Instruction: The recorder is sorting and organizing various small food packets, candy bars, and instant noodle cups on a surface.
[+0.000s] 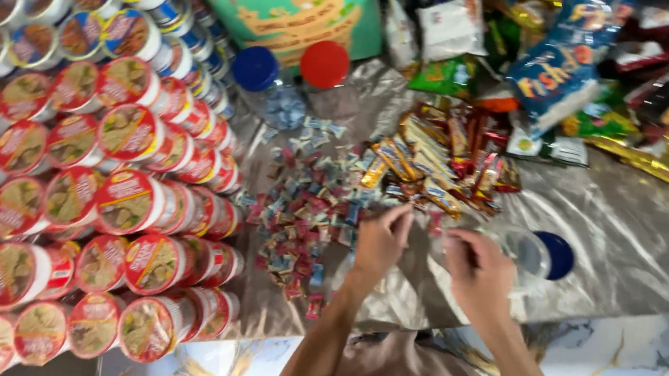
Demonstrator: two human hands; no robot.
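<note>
My left hand (379, 241) rests with curled fingers at the right edge of a heap of small wrapped candies (309, 210) spread on a silvery plastic sheet (633, 233). What its fingertips pinch is blurred. My right hand (480, 269) is beside it, fingers bent, next to a clear plastic jar (526, 252) lying near a blue lid (559, 254). Whether it grips anything is hidden. A pile of yellow and red snack bars (443, 162) lies just beyond both hands.
Rows of red-rimmed instant noodle cups (105, 190) fill the left side. Two jars with a blue lid (254, 68) and a red lid (324, 64) stand before a green box (295, 4). Snack bags (558, 71) crowd the far right.
</note>
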